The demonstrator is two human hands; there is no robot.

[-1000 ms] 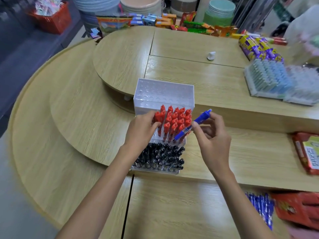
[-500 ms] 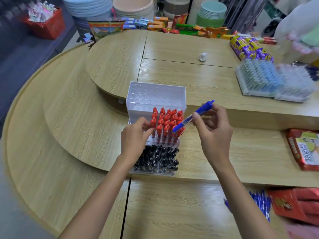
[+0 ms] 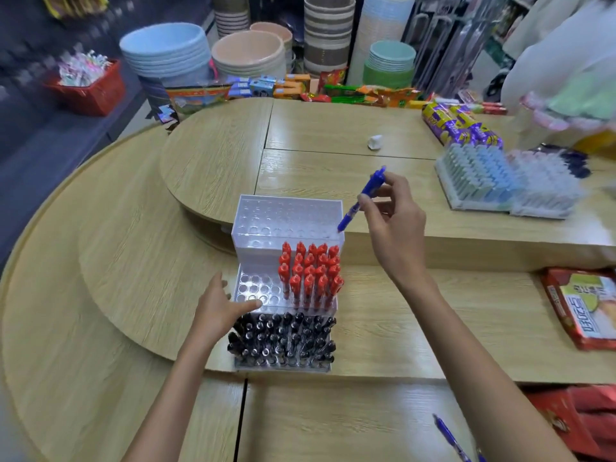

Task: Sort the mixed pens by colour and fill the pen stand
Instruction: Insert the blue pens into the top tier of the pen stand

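We log tiered wooden counter [image 3: 400, 328] | pen stand [image 3: 290, 215] on middle tier | small white lump [image 3: 375, 142] (unclear what) on top | loose blue pen [image 3: 446, 435] lowest tier

A loose blue pen [image 3: 445, 431] runs off the bottom edge, and the figure in white [image 3: 550, 61] is blurred and cropped.
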